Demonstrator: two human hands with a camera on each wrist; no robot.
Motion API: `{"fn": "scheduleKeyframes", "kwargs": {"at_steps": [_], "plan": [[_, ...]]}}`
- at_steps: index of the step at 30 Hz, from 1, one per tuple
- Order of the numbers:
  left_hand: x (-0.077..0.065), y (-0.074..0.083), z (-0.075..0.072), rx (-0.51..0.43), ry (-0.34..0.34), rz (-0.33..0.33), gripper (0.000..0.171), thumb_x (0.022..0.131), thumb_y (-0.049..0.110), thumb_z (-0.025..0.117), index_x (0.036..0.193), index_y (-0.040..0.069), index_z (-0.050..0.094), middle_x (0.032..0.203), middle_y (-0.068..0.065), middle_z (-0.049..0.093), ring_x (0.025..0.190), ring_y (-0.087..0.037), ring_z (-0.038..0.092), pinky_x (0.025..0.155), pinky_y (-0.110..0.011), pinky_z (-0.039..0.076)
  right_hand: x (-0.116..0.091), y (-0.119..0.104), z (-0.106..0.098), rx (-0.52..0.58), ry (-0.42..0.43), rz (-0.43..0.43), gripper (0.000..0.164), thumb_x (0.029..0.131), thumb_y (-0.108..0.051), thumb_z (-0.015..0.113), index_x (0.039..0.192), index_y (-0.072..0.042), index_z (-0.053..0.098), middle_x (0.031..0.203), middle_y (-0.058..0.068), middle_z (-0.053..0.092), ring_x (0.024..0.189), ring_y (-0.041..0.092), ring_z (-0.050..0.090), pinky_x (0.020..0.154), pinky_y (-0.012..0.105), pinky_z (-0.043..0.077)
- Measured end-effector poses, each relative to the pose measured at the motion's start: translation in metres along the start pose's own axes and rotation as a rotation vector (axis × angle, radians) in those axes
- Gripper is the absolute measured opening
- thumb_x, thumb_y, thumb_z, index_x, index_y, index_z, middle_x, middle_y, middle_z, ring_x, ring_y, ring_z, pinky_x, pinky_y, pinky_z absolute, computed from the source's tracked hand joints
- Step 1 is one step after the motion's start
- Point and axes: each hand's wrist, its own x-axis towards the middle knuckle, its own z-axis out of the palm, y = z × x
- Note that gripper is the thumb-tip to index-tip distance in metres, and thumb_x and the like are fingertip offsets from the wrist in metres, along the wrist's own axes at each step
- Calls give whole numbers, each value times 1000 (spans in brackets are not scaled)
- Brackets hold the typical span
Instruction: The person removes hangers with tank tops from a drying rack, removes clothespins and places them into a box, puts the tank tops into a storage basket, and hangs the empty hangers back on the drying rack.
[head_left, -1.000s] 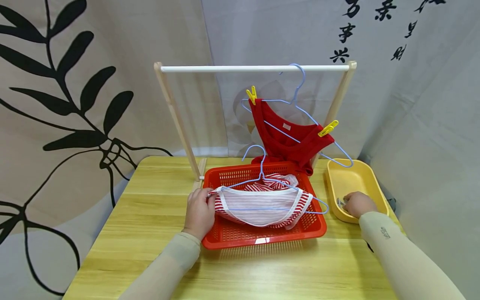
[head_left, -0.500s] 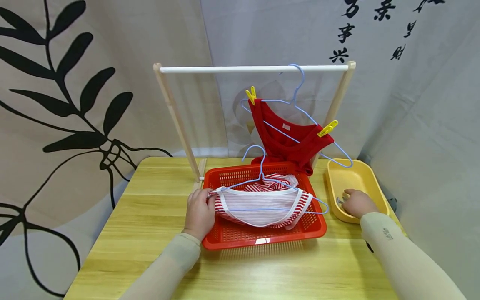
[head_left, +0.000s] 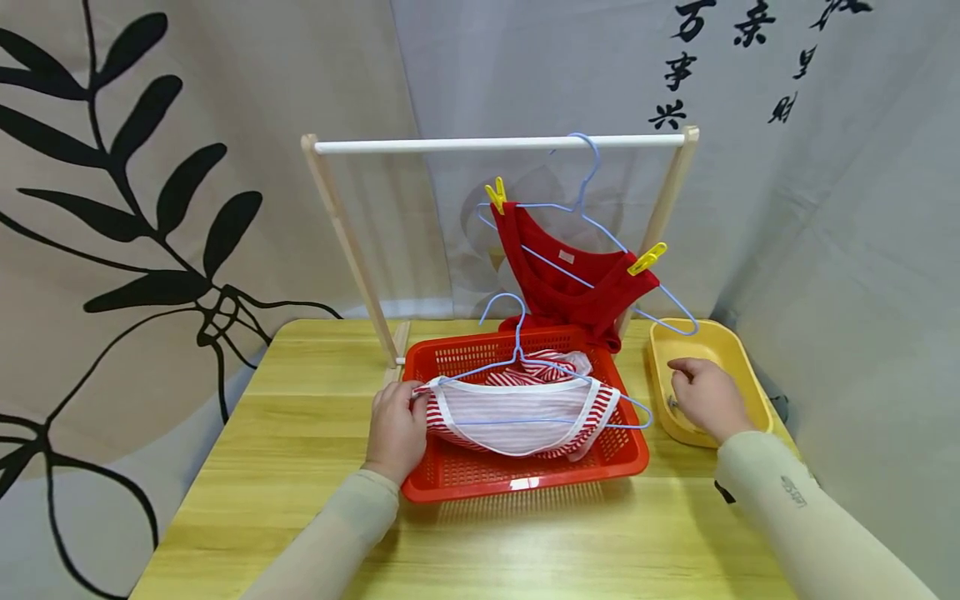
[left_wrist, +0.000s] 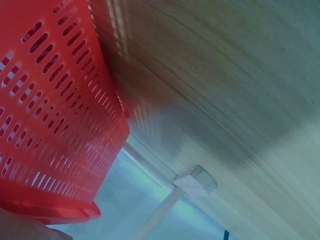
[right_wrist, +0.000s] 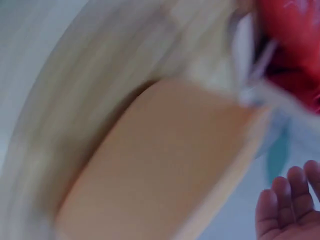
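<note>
My left hand [head_left: 397, 429] pinches the left shoulder of a red-and-white striped top [head_left: 517, 412], which lies over the red basket [head_left: 525, 483]. A light-blue hanger [head_left: 517, 342] runs through the top, its hook standing up. Over the yellow tray [head_left: 738, 358], my right hand [head_left: 708, 400] has thumb and forefinger close together; whether something is between them I cannot tell. Beside it, a small greyish piece [head_left: 672, 403] shows in the tray. In the right wrist view, several fingertips [right_wrist: 296, 177] of that hand appear, thumb hidden.
Behind the basket stands a wooden rack with a white rail [head_left: 450, 146]. From it hangs a red garment [head_left: 562, 283] on another blue hanger [head_left: 588, 179], with yellow clothespins [head_left: 497, 194] at its shoulders. A fabric backdrop closes off the back and right of the wooden table [head_left: 300, 433].
My right hand has moved up and slightly left in the tray, away from the small greyish piece. My left hand keeps its hold on the striped top. The head view has shifted slightly.
</note>
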Motion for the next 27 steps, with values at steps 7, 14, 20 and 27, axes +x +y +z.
{"fn": "scheduleKeyframes", "kwargs": {"at_steps": [7,14,20,27], "plan": [[1,2,-2,-3,2,1,22,105,17,64,121,4,69,116,-13,69,113,-32,56,105,-48,45,-25,-49,11,178,158,-189,31,110,-18,51,122,-1,75,121,21,72,117,41,67,100,56,50],[-1,1,-1,-4,9,-4,21,104,16,65,120,4,69,115,-13,69,112,-33,56,104,-47,45,-39,-77,29,260,78,-293,30,110,-21,55,124,-4,75,121,12,75,113,31,70,98,45,54],[-2,1,0,-8,13,-1,21,104,16,65,120,3,69,115,-13,69,110,-33,57,102,-47,45,-42,-83,46,293,92,-300,24,107,-20,60,123,-10,77,115,5,77,107,22,70,94,30,55],[-1,0,0,-3,50,32,19,103,14,65,117,2,70,111,-14,70,108,-34,58,101,-48,45,-39,-85,55,308,127,-319,23,102,-21,71,122,-12,78,111,4,78,94,16,66,83,24,55]]}}
